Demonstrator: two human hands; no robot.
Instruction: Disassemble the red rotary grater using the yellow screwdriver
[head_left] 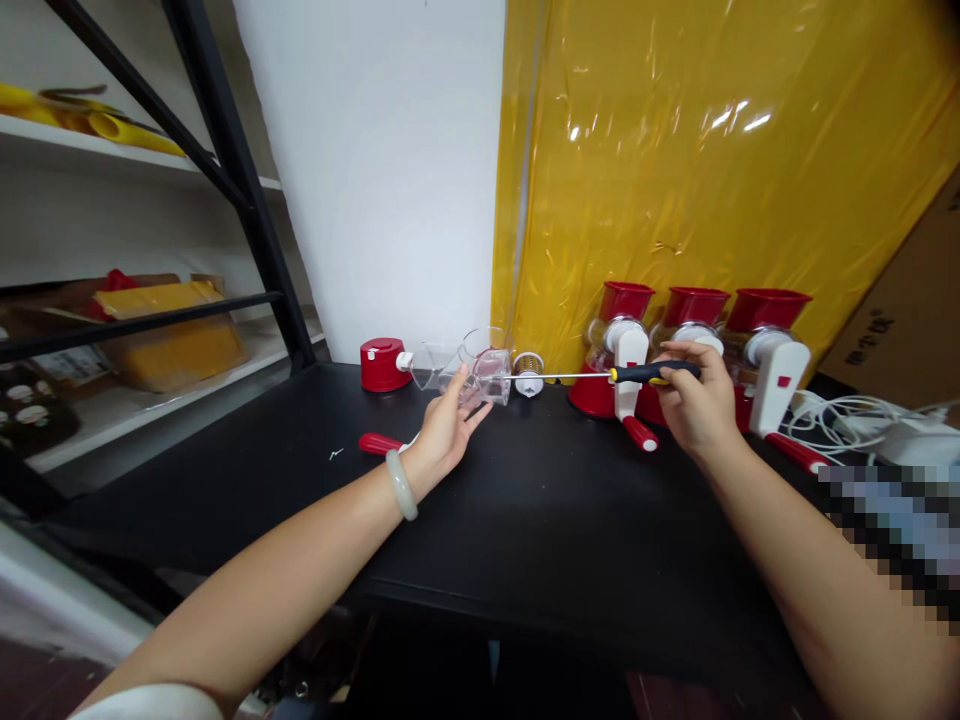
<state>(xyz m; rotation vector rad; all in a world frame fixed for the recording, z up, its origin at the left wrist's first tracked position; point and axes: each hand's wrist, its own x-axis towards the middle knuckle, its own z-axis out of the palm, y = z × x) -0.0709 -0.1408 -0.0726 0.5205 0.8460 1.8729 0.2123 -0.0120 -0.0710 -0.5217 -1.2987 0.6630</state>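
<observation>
My left hand (448,432) is closed around a clear plastic grater body (491,362), held up above the black table. In my right hand (696,395) is a screwdriver (636,374) with a black and yellow handle, gripped level. Its long thin shaft points left, and the tip reaches the clear body's round opening; exactly where it ends is hard to see. Behind the clear body stands a grater drum (529,373) with a white end. A red base (383,365) is to the left. Partly hidden by my left wrist lies a red crank handle (379,443).
Assembled red and white rotary graters (628,350) stand along the back right, close to my right hand. White cables (855,425) lie beyond them. Small white bits (335,454) lie on the black table (540,520). A shelf rack (247,230) rises at the left.
</observation>
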